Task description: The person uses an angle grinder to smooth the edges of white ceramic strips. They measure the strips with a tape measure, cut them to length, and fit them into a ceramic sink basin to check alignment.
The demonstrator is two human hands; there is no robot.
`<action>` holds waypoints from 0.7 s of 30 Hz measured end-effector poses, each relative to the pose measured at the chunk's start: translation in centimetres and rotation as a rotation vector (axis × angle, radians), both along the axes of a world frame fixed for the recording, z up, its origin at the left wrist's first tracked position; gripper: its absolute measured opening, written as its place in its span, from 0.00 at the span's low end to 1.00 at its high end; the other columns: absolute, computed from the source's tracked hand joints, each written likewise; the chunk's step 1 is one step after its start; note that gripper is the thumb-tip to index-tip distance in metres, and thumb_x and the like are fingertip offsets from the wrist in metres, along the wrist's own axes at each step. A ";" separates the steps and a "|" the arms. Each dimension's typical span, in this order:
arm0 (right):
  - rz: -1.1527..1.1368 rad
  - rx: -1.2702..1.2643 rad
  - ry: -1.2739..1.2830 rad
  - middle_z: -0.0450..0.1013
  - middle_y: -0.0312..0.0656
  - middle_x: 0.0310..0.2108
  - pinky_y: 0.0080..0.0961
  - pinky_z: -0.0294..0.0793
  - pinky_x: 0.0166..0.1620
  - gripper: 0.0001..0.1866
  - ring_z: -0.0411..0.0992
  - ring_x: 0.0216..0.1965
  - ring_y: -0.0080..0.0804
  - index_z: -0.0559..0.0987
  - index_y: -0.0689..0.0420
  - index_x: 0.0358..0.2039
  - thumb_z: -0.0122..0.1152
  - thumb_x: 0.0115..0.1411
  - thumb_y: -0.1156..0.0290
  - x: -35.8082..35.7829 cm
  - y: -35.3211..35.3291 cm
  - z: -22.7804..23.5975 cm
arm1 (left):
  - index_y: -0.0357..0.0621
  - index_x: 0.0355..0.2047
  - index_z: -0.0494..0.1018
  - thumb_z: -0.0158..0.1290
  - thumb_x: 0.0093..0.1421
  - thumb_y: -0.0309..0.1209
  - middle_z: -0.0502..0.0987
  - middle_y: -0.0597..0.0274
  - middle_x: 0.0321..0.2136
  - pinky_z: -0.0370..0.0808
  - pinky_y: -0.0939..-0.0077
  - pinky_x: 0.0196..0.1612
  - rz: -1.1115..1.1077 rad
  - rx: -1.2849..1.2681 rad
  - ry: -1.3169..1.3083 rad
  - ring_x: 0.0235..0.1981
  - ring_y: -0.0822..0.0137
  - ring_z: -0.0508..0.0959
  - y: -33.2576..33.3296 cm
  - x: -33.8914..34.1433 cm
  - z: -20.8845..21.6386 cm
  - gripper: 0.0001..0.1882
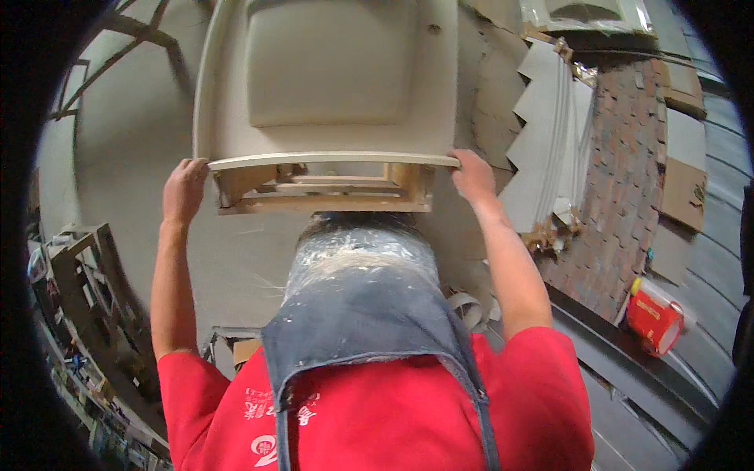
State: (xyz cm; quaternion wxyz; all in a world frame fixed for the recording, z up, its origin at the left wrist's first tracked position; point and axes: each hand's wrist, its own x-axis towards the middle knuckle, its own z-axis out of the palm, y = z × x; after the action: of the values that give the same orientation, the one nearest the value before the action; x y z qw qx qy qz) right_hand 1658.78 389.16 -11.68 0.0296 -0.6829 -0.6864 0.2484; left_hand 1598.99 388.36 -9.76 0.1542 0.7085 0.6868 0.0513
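In front of me a cream-coloured basin-like slab (228, 86) with a wide rectangular hollow and a small round hole lies on a wooden frame (330, 207). My left hand (185, 188) is closed round the slab's near left corner. At the near right corner my right hand (474, 174) grips the same rim, fingers wrapped over the edge. Both arms reach forward, spread about the slab's width. The undersides of my fingers are hidden.
White zigzag-edged panels (542, 133) and a brick-patterned sheet (605, 173) lie to the right. A red bucket (653, 320) rests beyond a dark beam (628, 353). Cluttered shelving (102, 314) stands at left, and a white roll (466, 309) lies by my right side.
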 end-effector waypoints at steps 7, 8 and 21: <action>0.011 0.014 -0.019 0.78 0.47 0.50 0.44 0.74 0.55 0.21 0.74 0.53 0.52 0.81 0.53 0.50 0.54 0.56 0.79 1.1 -0.3 -2.0 | 0.50 0.44 0.80 0.55 0.66 0.32 0.80 0.57 0.40 0.79 0.56 0.44 0.009 0.010 0.064 0.43 0.49 0.81 0.5 1.1 0.6 0.09; 0.015 0.018 -0.029 0.78 0.47 0.50 0.44 0.74 0.55 0.21 0.75 0.53 0.52 0.81 0.53 0.50 0.54 0.56 0.79 1.1 -0.2 -2.2 | 0.51 0.44 0.81 0.55 0.65 0.32 0.80 0.57 0.40 0.79 0.56 0.44 0.004 0.012 0.076 0.43 0.49 0.81 0.4 1.1 0.6 0.09; -0.070 0.010 0.020 0.79 0.49 0.49 0.40 0.74 0.55 0.21 0.76 0.52 0.52 0.80 0.55 0.50 0.60 0.54 0.78 0.9 -0.9 -2.2 | 0.39 0.61 0.73 0.64 0.62 0.39 0.82 0.60 0.43 0.78 0.74 0.38 0.832 0.003 -1.024 0.37 0.69 0.79 -3.2 1.0 -2.5 0.29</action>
State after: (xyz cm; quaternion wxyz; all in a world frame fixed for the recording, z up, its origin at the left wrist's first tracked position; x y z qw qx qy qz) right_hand 1659.64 388.22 -13.88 0.0488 -0.7039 -0.6628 0.2507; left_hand 1599.98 385.18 -12.29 0.4278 0.2704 0.7429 0.4381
